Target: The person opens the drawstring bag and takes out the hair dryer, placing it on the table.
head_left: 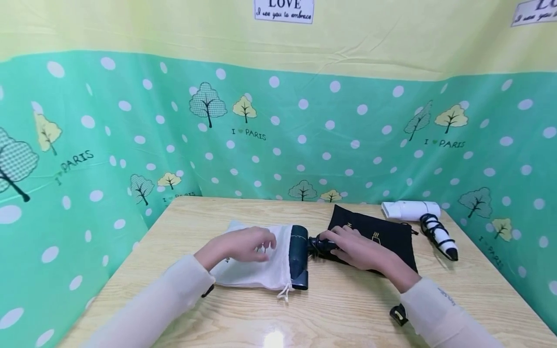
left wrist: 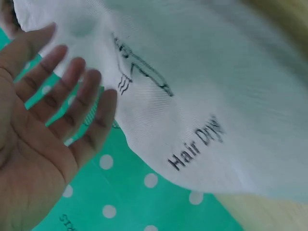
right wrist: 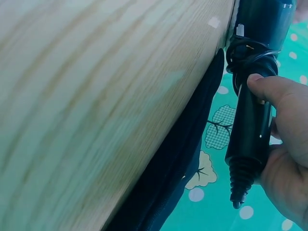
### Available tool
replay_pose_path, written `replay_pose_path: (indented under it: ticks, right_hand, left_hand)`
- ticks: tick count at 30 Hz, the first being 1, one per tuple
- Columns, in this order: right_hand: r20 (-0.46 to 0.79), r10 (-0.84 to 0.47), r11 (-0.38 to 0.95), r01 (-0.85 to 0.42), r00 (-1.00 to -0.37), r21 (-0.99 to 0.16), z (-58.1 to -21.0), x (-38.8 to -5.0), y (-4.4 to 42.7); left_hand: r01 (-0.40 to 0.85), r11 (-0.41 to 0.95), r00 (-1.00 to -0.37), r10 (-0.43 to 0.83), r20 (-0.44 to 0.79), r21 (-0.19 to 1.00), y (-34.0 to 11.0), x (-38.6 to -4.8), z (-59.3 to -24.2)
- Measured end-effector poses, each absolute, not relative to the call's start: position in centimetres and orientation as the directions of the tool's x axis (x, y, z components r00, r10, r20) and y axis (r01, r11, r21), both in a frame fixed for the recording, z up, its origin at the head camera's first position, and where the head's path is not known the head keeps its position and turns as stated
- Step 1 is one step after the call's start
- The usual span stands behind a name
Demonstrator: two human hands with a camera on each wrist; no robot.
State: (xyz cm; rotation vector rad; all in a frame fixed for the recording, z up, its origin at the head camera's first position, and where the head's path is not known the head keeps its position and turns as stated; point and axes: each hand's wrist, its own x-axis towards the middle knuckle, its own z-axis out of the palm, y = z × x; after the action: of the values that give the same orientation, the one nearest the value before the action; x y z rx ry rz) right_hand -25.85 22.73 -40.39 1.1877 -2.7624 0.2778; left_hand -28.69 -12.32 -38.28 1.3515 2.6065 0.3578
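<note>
A dark green hair dryer (head_left: 299,253) lies at the mouth of a white drawstring bag (head_left: 250,276), its barrel across the opening. Whether part of the dryer sits inside the bag is hard to tell. My right hand (head_left: 357,246) grips the dryer's black handle (right wrist: 248,125), thumb on one side, with the cord wound near the barrel. Over the bag hovers my left hand (head_left: 248,245), fingers spread and holding nothing. In the left wrist view the bag (left wrist: 216,86) bears a dryer drawing and the words "Hair Dryer".
Partly beneath my right hand lies a black pouch (head_left: 398,239) with gold print. A white hair dryer (head_left: 413,210), black cord wrapped round its handle, rests at the table's back right. Patterned green and yellow curtain (head_left: 313,125) surrounds the wooden table (head_left: 344,309).
</note>
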Motion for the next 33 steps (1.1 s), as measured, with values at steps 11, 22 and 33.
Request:
replay_pose_path:
  ticks: [11,22,33]
  right_hand:
    - [0.208,-0.704,0.677,-0.73,-0.679,-0.091,-40.7,-25.9,22.8]
    - [0.196,-0.699,0.682,-0.724,-0.687,-0.104,-40.7,-26.0,22.7]
    - [0.212,-0.701,0.677,-0.729,-0.681,-0.104,-40.4,-26.0,22.8]
  left_hand:
    - [0.692,0.678,-0.706,0.707,0.037,0.249,-9.4,-33.0,-39.2]
    - [0.642,0.722,-0.75,0.661,0.014,0.259,-9.5,-34.2,-39.9]
    - [0.546,0.792,-0.812,0.581,-0.06,0.275,-11.9,-34.1,-39.6]
